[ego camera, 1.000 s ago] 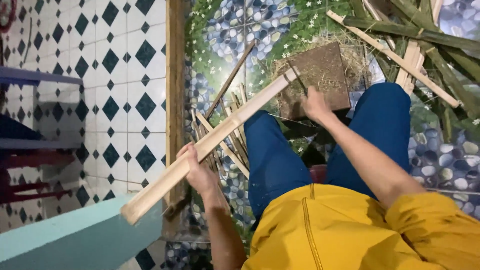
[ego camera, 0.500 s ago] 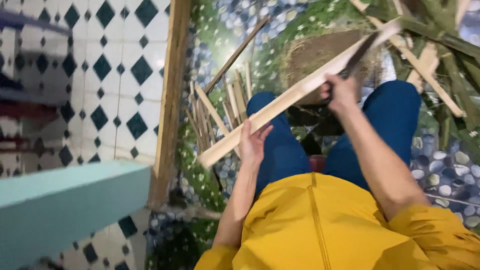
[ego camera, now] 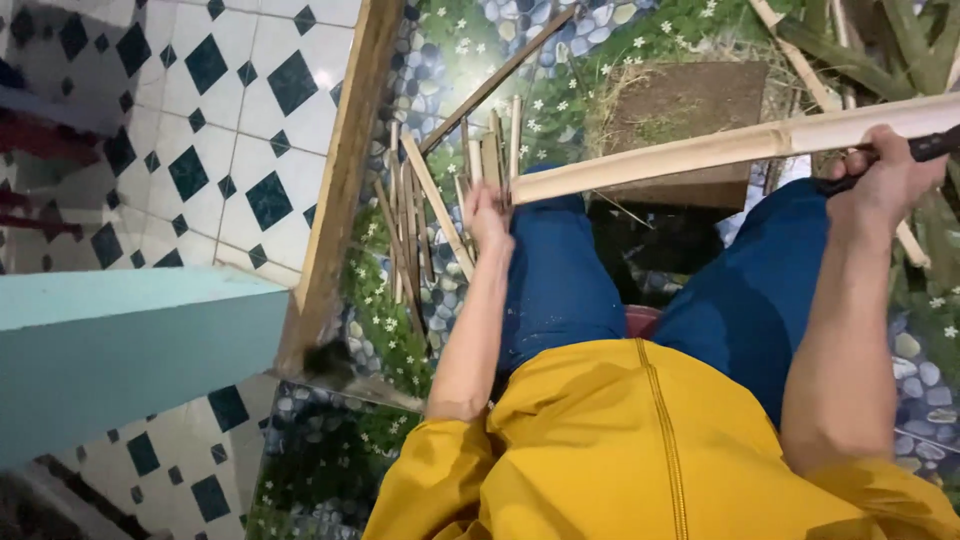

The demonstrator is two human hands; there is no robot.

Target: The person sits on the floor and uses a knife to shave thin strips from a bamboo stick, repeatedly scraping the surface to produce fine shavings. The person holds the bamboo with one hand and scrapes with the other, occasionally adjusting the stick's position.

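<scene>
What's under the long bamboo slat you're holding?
Under the bamboo slat: a brown wooden block with dry grass, and blue trouser legs. The block's middle strip is covered by the slat.

The long split bamboo piece (ego camera: 740, 145) is pale tan, almost cream on its cut face. The thin slats (ego camera: 440, 200) lying on the floor are the same light straw colour. The wooden block (ego camera: 685, 125) at the far side is dull brown, with dry yellowish fibres on it. The floor covering (ego camera: 470, 60) shows blue-grey pebbles, green grass and small white flowers. The tiled floor (ego camera: 215, 130) on the left is white with dark teal diamonds. The near-left ledge (ego camera: 130, 350) is plain light turquoise. The trousers (ego camera: 560, 280) are deep blue, and the jacket (ego camera: 620, 450) is mustard yellow.
</scene>
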